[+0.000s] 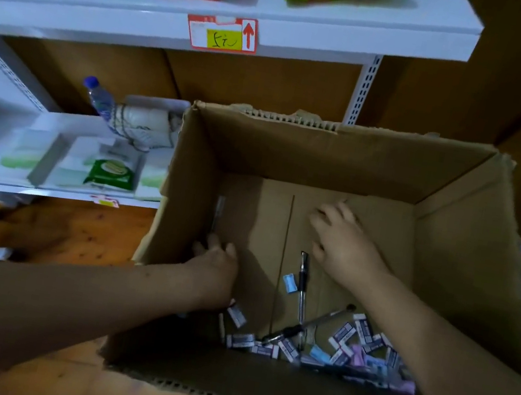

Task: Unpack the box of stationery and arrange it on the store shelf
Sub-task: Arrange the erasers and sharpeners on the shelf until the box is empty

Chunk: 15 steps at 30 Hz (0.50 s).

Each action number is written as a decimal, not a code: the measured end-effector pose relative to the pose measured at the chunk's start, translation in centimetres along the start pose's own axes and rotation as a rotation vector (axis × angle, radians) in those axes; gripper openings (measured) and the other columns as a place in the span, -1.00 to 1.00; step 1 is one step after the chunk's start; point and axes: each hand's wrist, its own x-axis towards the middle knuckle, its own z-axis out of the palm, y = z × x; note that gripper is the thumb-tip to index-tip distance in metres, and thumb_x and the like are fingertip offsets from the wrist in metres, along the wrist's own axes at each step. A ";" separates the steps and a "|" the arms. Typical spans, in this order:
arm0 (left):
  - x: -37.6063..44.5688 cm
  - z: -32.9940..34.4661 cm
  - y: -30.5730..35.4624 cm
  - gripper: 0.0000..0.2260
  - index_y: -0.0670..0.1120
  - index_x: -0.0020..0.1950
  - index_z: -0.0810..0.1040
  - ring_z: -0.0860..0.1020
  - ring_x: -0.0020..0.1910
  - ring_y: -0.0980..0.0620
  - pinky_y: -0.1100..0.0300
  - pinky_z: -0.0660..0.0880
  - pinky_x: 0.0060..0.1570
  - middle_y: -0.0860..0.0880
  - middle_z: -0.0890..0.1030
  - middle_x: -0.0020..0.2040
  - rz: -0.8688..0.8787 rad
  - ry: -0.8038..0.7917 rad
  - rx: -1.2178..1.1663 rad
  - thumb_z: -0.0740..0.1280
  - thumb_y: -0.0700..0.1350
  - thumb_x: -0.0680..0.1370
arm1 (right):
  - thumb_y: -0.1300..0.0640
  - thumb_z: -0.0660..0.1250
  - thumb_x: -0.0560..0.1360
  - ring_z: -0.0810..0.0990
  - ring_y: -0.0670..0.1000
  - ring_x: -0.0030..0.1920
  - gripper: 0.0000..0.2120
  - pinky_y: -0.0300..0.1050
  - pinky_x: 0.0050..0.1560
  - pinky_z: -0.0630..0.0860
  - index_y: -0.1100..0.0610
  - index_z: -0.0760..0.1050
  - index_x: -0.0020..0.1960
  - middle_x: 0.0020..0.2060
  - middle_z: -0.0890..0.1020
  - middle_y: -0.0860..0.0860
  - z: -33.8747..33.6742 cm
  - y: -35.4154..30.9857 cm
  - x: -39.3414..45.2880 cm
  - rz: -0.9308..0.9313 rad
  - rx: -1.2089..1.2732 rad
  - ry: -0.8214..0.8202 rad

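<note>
I see the open cardboard box (345, 163) on the wooden floor (65, 232) before the white shelf (216, 5). Small erasers (348, 345) and pens (303, 285) lie along its near wall. My left hand (215, 266) reaches its left wall by a ruler (217, 214), fingers hidden; my right hand (342, 239) rests flat, fingers spread, holding nothing.

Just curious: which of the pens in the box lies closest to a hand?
The upright black pen just below the right hand. The other dark pen lies slanted farther down, by the erasers.
</note>
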 end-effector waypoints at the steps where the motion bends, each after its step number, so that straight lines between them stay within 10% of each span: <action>1: -0.2 -0.1 -0.3 -0.25 -0.12 0.52 0.07 0.26 0.41 -0.34 -0.12 0.36 0.37 -0.28 -0.02 0.50 0.012 -0.008 -0.060 0.42 0.08 0.52 | 0.15 0.26 0.57 0.20 0.12 0.44 -0.53 0.06 0.37 0.34 0.13 0.30 0.46 0.44 0.28 0.07 0.0 -0.6 -0.4 -0.067 0.015 0.001; 9: -1.0 -1.1 -0.1 -0.60 0.03 0.18 0.37 0.45 0.20 -0.07 0.16 0.50 0.18 -0.09 0.23 0.32 0.323 0.105 -0.433 0.47 -0.19 0.45 | 0.03 0.34 0.51 0.32 0.09 0.24 -0.63 0.03 0.19 0.43 0.01 0.39 0.29 0.11 0.48 -0.02 0.5 -4.6 -2.9 -0.226 0.117 -0.194; 15: 0.2 -2.9 0.3 -0.57 -0.03 0.34 0.39 0.61 0.02 0.07 0.31 0.57 -0.16 -0.03 0.56 0.13 0.503 0.003 -0.619 0.37 -0.30 0.53 | 0.05 0.30 0.56 0.53 0.06 0.03 -0.91 -0.03 0.12 0.49 0.06 0.53 -0.01 -0.07 0.57 0.02 -2.2 -3.3 -3.2 -0.076 -0.024 -0.598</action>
